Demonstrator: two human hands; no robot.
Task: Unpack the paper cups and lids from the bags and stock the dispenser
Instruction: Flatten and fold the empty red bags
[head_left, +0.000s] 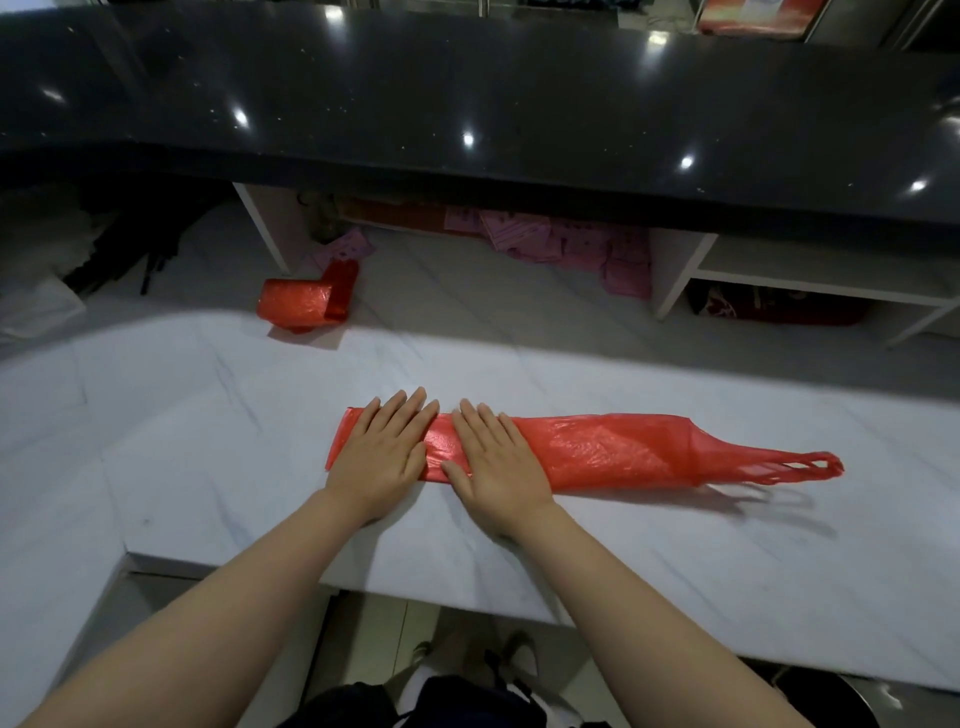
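Your left hand (382, 452) and right hand (496, 462) lie flat, fingers straight, side by side on the left end of an empty red bag (597, 449), pressing it against the white bench (208, 441). You've got it folded lengthwise into a narrow strip, handles (795, 465) trailing off to the right. A second red bag (306, 301), already folded small, sits further back on the bench. No cups, lids or dispenser show, so you look to be tidying up after unpacking. Next you probably need to fold or roll from the left end, keeping the slippery film pinned so it doesn't spring open.
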